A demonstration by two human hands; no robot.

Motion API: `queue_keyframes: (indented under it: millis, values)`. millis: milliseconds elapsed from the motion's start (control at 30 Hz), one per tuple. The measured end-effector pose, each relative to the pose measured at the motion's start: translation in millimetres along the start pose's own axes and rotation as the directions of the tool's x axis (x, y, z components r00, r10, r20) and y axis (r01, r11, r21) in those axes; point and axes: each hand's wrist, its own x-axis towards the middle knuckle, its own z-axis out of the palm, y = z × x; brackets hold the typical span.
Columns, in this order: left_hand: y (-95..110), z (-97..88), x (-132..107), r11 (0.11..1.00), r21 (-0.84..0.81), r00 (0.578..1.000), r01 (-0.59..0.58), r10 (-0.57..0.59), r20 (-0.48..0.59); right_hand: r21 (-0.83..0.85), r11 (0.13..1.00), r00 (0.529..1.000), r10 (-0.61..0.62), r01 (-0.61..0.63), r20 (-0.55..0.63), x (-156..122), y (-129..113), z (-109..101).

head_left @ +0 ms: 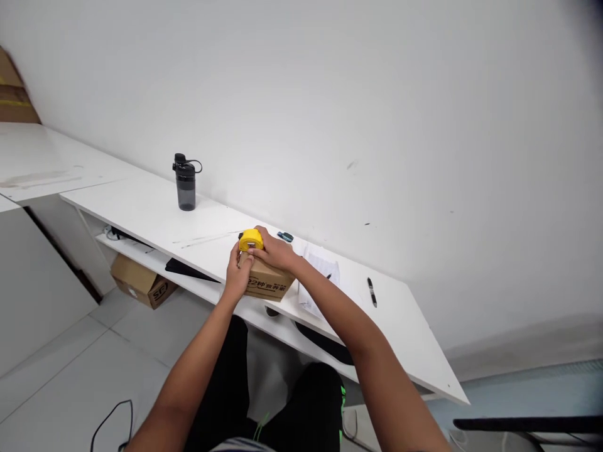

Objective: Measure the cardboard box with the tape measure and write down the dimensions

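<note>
A yellow tape measure (251, 239) with a black part on its left side is held over the left end of a small cardboard box (271, 284). My right hand (277, 250) reaches across the box top and closes on the tape measure from the right. From the left, my left hand (239, 275) grips at its lower left side, close to the box's left edge. Dark printed characters show on the box's front. Whether any tape blade is drawn out is hidden by my fingers.
On the white desk (226, 220) stand a dark water bottle (186, 188), a small dark teal item (285, 236), papers (315, 289) with a pen, and a black pen (372, 292). Another cardboard box (141, 280) sits under the desk's lower shelf. A white wall runs behind.
</note>
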Motion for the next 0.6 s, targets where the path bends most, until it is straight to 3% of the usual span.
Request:
queue_keyframes:
  millis: [133, 400, 500, 600]
  values:
    - [6, -1.1, -2, 1.0, 0.029, 0.999, 0.008, -0.006, -0.041, 0.023, 0.997, 0.997, 0.078, -0.078, 0.017, -27, 20, -16]
    - [5, 4.8, 2, 1.0, -0.023, 0.997, 0.001, -0.003, -0.073, 0.234, 0.92, 0.944, 0.329, -0.314, -0.027, -127, 70, -53]
    - [3, 6.1, 4, 0.999, -0.032, 0.996, -0.021, 0.017, -0.093, 0.219, 0.909, 0.922, 0.379, -0.356, -0.074, -140, 76, -53]
    - [1, 6.8, 4, 0.999, -0.035, 0.995, -0.019, 0.015, -0.103, 0.153, 0.931, 0.927, 0.352, -0.332, -0.13, -130, 73, -50]
